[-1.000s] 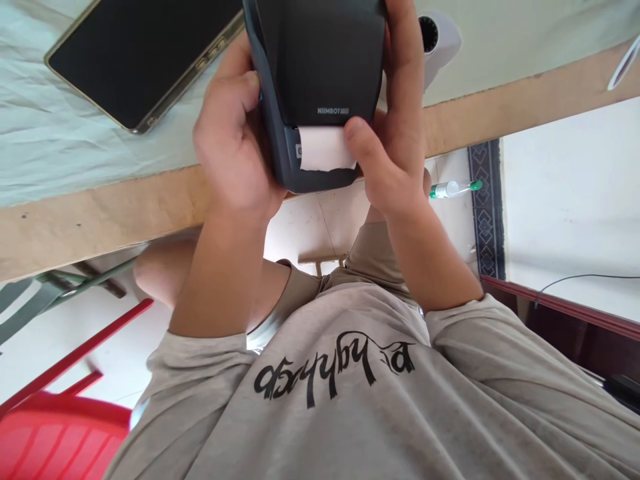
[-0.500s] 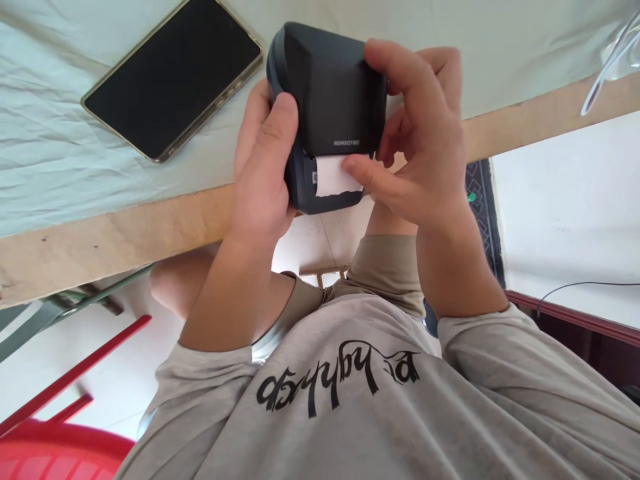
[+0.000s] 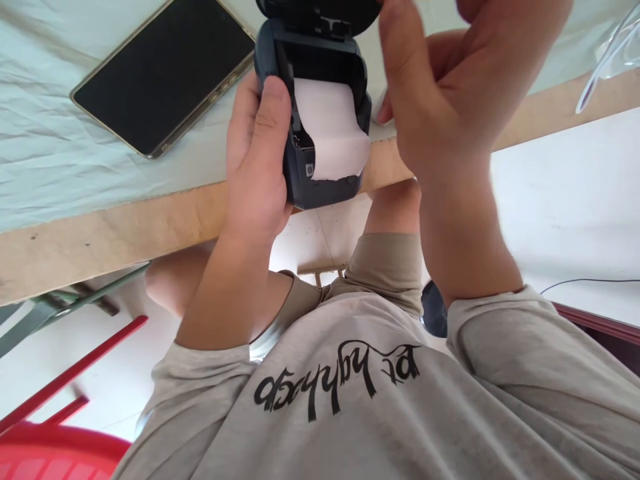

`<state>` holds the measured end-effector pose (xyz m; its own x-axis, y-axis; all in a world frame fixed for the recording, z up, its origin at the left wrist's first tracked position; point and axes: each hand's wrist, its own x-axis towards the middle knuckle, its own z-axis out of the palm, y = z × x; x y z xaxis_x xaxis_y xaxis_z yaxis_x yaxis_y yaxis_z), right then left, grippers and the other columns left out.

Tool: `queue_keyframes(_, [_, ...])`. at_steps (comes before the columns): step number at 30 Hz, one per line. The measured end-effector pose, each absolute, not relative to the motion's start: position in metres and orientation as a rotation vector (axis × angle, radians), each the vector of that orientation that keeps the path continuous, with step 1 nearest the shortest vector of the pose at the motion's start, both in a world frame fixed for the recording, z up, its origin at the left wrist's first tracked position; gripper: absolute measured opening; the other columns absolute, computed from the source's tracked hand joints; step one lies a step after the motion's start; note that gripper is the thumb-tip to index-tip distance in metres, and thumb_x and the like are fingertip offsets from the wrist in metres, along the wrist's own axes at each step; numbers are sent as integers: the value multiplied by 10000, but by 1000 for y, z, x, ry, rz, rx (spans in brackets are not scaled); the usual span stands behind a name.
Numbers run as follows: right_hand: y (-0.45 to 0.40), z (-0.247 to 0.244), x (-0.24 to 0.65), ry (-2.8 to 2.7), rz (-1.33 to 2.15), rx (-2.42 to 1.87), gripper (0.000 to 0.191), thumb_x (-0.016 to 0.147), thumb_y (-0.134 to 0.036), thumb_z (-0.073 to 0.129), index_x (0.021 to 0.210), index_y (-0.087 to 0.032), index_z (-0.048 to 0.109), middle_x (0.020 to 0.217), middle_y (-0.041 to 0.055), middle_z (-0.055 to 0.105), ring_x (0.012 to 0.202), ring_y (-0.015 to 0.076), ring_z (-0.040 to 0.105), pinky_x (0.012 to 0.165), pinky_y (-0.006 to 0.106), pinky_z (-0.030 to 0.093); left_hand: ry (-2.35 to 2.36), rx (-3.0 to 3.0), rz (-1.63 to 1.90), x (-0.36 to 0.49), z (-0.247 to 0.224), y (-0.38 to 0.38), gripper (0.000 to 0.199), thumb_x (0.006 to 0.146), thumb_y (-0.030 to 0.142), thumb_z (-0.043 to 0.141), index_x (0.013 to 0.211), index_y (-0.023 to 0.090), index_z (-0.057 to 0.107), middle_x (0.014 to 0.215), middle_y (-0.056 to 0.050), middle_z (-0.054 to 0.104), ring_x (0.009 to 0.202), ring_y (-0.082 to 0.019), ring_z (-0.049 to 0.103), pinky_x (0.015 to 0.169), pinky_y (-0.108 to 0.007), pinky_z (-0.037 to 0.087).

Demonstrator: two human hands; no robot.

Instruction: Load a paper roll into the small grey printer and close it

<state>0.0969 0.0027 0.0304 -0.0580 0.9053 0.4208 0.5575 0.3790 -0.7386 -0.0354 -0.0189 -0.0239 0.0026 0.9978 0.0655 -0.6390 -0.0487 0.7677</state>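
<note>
A small dark label printer [image 3: 325,193] is in my left hand [image 3: 260,153], whose thumb presses its left side while the fingers wrap behind. The printer's black lid [image 3: 320,10] stands raised at the top edge of the view. Inside lies a white paper roll [image 3: 325,103]; its loose end curls out over the front lip. My right hand [image 3: 440,100] is at the lid's right corner with its thumb against the edge. Some of its fingers are curled behind and partly out of view.
A black-screened phone [image 3: 165,73] lies on the pale green cloth [image 3: 40,147] to the left. Clear-framed glasses [image 3: 605,60] rest at the far right by the wooden table edge [image 3: 110,233]. A red plastic stool [image 3: 55,447] is at lower left.
The printer's lid has swung up from closed, exposing the paper roll. My right hand has moved up and right, its thumb leaving the paper strip. My left hand keeps its hold.
</note>
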Motion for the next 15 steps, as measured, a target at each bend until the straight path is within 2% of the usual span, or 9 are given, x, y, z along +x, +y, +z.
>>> queue_keyframes(3, [5,33,99,-2176,86,-1361,232,783,-270,466,936,-169,609,913,-35,616,818,48,582,657,180,428,628,738,1486,-35,-23,-19,202,830,384,481,926,214,534,1013,-28,636,992,-170,626,890,-354,511])
queue_keyframes(6, [6,42,98,-2480,53,-1442,264,737,-275,492,977,-267,602,937,-55,609,985,157,601,838,284,469,636,760,1445,-37,-21,-20,186,842,366,463,904,204,531,993,-29,643,956,-155,621,894,-321,514])
queue_keyframes(8, [8,48,96,-2566,80,-1483,255,735,-280,480,961,-279,597,959,-45,605,1021,198,594,839,313,462,645,774,1425,-38,-19,-20,172,863,327,423,902,192,520,1004,-33,642,971,-141,612,909,-297,508])
queue_keyframes(12, [14,54,95,-2684,116,-1534,347,703,-251,499,1048,-269,520,959,-23,593,978,200,594,851,333,453,627,764,1447,-37,-18,-21,171,874,296,406,885,162,511,942,-38,629,930,-132,626,895,-297,511])
queue_keyframes(14, [16,56,98,-2762,139,-1447,391,705,-248,482,1096,-266,482,978,-42,570,1000,158,569,923,327,430,618,746,1465,-36,-17,-20,177,877,302,399,871,163,508,941,-38,623,950,-139,635,879,-294,513])
queue_keyframes(15, [15,58,100,-2788,162,-1379,396,725,-258,453,1121,-270,468,1002,-59,553,995,113,550,918,278,424,628,736,1465,-35,-17,-20,177,876,307,401,862,167,508,951,-40,626,975,-149,635,873,-290,511])
